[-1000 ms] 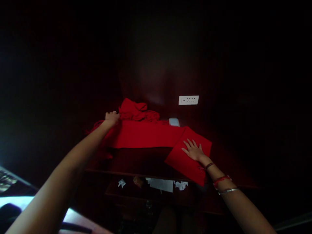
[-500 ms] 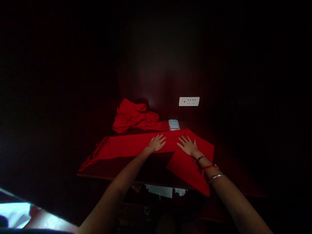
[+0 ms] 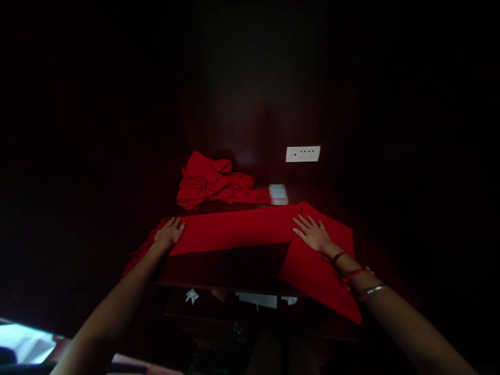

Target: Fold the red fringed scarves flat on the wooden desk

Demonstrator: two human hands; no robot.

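Observation:
A red scarf [image 3: 234, 227] with a fringed left end lies stretched across the dark table. At the right it bends, and a flap of it hangs over the front edge. My left hand [image 3: 169, 233] rests flat on the scarf close to the fringe, fingers spread. On the folded right part lies my right hand [image 3: 313, 235], also flat with its fingers apart; bracelets circle that wrist. Behind the scarf is a crumpled heap of red cloth [image 3: 209, 182], with fringe-like strands trailing to the right.
A phone-like object [image 3: 278, 194], blurred out, lies behind the scarf. A white socket panel [image 3: 303, 154] is on the dark back wall. Beneath the tabletop, papers [image 3: 258, 300] sit in an open shelf. Something bright [image 3: 25, 341] shows at the lower left.
My left hand has slid left along the scarf, from its middle to near the fringe. My right hand and the folded part have shifted slightly right in view.

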